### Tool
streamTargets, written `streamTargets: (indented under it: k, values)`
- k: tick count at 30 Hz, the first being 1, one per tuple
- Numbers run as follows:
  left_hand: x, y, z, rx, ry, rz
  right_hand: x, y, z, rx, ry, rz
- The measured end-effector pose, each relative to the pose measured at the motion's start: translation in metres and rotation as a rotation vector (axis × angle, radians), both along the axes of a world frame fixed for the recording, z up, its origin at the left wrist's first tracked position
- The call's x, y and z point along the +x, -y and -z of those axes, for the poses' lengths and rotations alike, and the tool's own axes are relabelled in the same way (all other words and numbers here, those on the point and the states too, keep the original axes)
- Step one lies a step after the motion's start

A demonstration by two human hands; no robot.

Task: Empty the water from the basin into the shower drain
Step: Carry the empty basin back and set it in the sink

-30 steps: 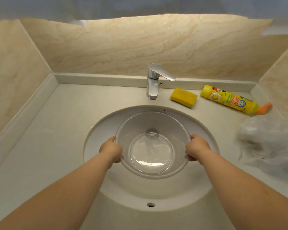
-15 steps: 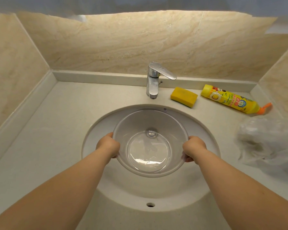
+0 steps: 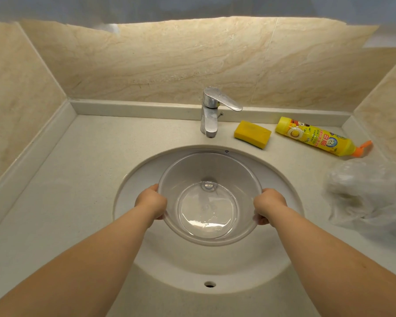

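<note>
Plainly, head view, one moment over a bathroom counter:

Basin: the clear basin [image 3: 209, 197] sits inside the sink [image 3: 146, 255] bowl, under and a little in front of the tap [image 3: 209, 113]; whether its base touches the sink or is just lifted clear, I cannot tell.
Water: a shallow pool lies in the basin's bottom, bright at the near edge, so it is not yet emptied.
Left hand: the left hand [image 3: 151, 201] is clamped on the rim at its left side, fingers wrapped under.
Right hand: the right hand [image 3: 269, 205] is clamped on the opposite rim in the same way.
Why two hands: opposed holds at the rim likely keep the basin level, so the water does not slop on the way out.
Counter items: a yellow sponge [image 3: 252, 134] and a yellow bottle [image 3: 316, 137] lying on its side sit right of the tap, well apart from the basin; crumpled clear plastic [image 3: 364, 191] lies at the right.
Shower drain: not in view, so the carry is all ahead.
Risk: a thin, flexible rim may bend and tip water toward the person.
</note>
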State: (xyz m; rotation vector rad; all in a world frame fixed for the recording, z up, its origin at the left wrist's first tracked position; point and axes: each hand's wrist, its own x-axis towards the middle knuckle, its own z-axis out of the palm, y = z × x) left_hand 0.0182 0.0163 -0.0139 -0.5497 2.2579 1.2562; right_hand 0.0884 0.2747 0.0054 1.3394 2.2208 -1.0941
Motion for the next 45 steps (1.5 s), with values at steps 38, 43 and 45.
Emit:
streamTargets:
  k: [38,43,45]
  values:
    - [0.015,-0.004,-0.005,-0.021,-0.001,-0.078,-0.005,-0.008,-0.005,-0.051,0.005,-0.063]
    - [0.006,-0.005,-0.007,-0.065,-0.009,-0.031,-0.002,-0.005,-0.006,-0.095,-0.01,-0.018]
    - [0.006,-0.006,-0.007,-0.072,-0.01,-0.032,-0.002,-0.005,-0.005,-0.092,-0.008,-0.035]
